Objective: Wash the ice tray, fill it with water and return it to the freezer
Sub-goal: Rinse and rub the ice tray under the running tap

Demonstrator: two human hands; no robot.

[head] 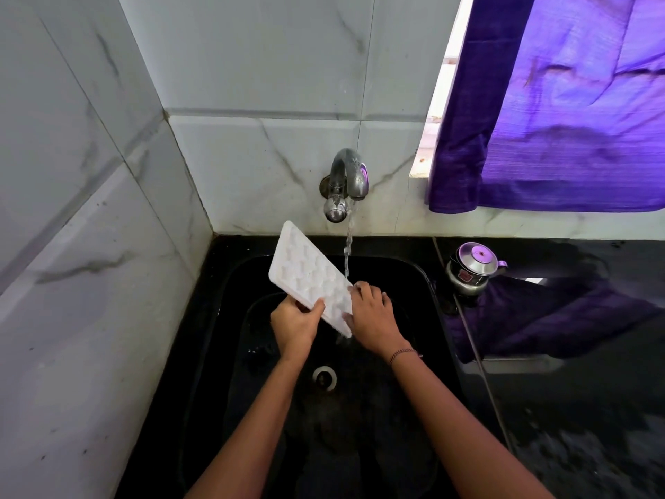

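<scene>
Ice tray: the white ice tray [309, 279] is held tilted in the air below the tap [347, 178] and a little to its left, cells facing up. Its far end is raised towards the wall under the tap and its near end sits lower.
Left hand: the left hand [295, 324] grips the tray's long edge on the side away from the tap, with the thumb laid over the cells and the fingers under the tray.
Right hand: the right hand [372, 315], straight below the tap, holds the tray's near end with curled fingers over the edge and fingertips on the cell face.
Bracelet: a thin bracelet [403, 354] circles the right wrist, below the tap and nearer the camera.
Water: the stream [347, 253] falls from the tap's spout, passes just beside the tray's right edge and lands where the right hand meets the tray. Water drips from the tray's low corner.
Sink: the black sink [230, 318] lies under the tap, and its drain [325, 378] shows between the forearms.
Desk: the glossy black desk [575, 408] runs to the right of the tap.
Steel kettle: the kettle [471, 270] stands on the desk, right of the tap and lower.
Curtain: a purple curtain [561, 113] hangs up and to the right of the tap.
</scene>
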